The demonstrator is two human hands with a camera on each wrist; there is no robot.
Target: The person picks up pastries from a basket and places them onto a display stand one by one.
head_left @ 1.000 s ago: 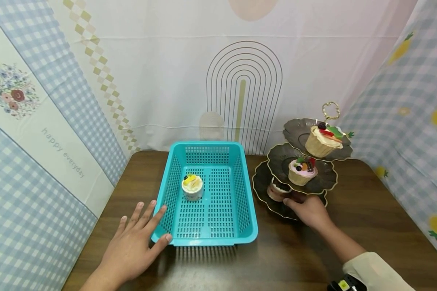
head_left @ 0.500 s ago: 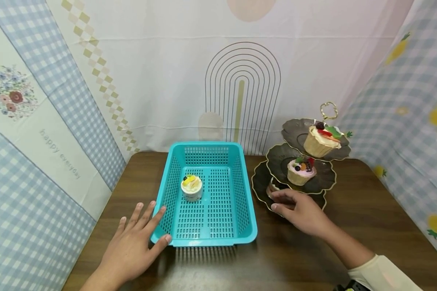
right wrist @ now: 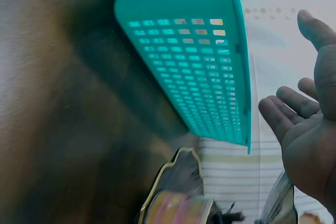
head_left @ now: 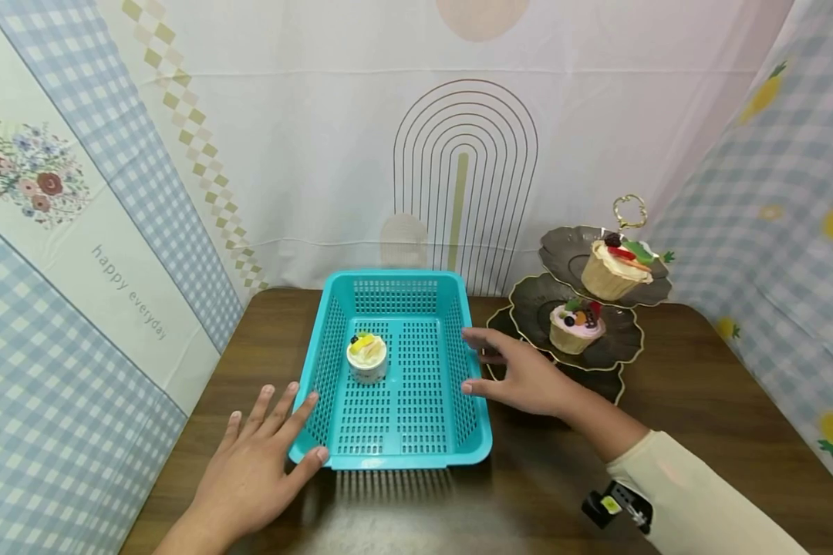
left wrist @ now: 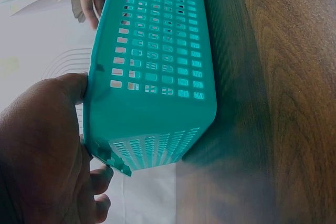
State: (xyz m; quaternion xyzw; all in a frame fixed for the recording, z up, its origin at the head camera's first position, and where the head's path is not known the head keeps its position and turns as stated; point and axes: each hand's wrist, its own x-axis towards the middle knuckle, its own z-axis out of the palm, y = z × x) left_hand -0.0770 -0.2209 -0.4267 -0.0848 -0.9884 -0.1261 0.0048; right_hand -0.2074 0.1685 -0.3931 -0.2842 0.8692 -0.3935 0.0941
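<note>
Beside the teal basket (head_left: 396, 370), both hands spread open: left (head_left: 253, 462) touching its corner, right (head_left: 521, 378) apparently hovering empty.

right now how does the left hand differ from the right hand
The left hand rests flat on the table, fingers touching the teal basket at its near left corner. The right hand hovers empty over the basket's right rim, by the tiered stand. Both have straight fingers and hold nothing.

Wooden table (head_left: 701, 385); patterned backdrop (head_left: 319, 154), seemingly cloth, with arch print (head_left: 465, 177).
</note>
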